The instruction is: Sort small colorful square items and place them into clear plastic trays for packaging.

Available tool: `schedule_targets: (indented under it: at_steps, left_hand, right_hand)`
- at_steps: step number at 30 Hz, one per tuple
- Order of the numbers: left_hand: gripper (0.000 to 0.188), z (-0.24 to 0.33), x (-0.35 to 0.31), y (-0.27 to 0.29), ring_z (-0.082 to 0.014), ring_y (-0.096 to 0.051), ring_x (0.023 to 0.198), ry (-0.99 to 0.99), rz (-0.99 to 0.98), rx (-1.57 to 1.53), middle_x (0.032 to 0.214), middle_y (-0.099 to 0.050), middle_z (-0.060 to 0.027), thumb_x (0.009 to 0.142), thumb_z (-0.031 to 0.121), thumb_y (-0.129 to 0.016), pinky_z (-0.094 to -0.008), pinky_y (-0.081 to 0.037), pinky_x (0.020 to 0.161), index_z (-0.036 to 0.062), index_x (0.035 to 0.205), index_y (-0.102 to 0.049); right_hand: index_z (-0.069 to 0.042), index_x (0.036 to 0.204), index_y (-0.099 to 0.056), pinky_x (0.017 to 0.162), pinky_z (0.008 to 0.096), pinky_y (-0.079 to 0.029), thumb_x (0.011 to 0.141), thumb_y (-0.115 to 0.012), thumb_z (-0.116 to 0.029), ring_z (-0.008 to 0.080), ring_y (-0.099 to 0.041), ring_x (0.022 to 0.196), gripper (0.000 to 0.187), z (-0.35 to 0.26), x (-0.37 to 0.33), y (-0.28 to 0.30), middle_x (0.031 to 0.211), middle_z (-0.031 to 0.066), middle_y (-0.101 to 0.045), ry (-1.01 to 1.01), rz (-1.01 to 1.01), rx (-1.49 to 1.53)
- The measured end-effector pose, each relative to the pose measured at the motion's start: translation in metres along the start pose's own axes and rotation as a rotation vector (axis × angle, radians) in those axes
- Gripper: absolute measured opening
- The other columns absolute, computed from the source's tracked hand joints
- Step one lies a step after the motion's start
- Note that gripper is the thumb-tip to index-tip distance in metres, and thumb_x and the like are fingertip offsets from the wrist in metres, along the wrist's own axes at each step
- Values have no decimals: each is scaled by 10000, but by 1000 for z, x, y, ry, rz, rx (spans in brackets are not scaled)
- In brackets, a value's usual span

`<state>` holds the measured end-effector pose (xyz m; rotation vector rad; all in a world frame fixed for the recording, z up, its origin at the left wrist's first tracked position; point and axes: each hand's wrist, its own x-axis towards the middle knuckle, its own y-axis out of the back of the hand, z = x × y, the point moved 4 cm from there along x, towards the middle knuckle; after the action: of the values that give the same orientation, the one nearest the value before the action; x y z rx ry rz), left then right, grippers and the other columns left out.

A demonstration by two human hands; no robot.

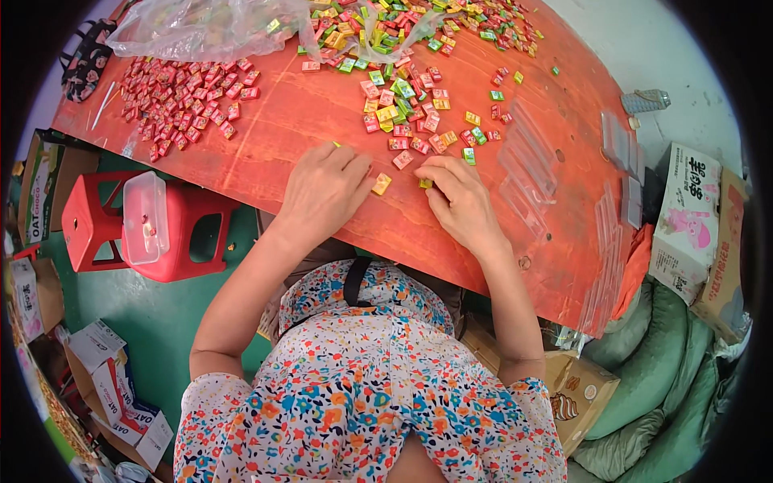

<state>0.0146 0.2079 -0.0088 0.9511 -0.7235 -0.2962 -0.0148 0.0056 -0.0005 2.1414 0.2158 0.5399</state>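
Packets (382, 184) are small and boxy, red, yellow or green.

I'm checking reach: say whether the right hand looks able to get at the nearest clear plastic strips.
Probably yes: the clear plastic strips lie on the table just right of the right hand, with nothing visible in between. The small yellow piece it seems to hold might need releasing first.

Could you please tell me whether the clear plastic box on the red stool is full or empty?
Nearly empty: the clear plastic box shows only a few small reddish bits inside its see-through walls.
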Motion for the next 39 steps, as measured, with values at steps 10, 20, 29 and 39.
schedule_targets:
  at_steps: [10,20,29,39]
  left_hand:
    - [347,6,1,0,-348,-633,860,49,-166,-339,988,-540,-139,786,236,-758,-451,-539,722,26,1024,-618]
    - [276,17,-3,-16,-333,-633,819,183,-126,-205,976,-558,-124,831,155,-725,-436,-539,663,37,1063,-635]
    - [276,16,-2,-15,-334,-631,823,140,-130,-198,995,-565,-126,833,150,-719,-437,-538,668,44,1074,-636]
    - [237,17,-6,-7,-332,-641,831,129,-152,-262,966,-539,-124,829,121,-684,-446,-547,682,36,1042,-626]
  right_hand:
    - [-41,1093,-624,919,417,-481,798,-647,0,324,-602,1046,299,-9,5,-9,1119,120,-632,-47,-90,170]
    - [-62,1111,-681,884,387,-465,795,-626,-8,257,-592,1005,325,12,37,8,1083,73,-660,186,-1,-261]
    - [-72,1063,-661,841,394,-437,779,-659,-95,250,-588,964,285,4,14,15,980,72,-644,75,-87,-309]
    - [-83,1062,-644,874,406,-437,768,-667,-94,292,-591,979,296,0,-5,7,1006,93,-638,3,-94,-146]
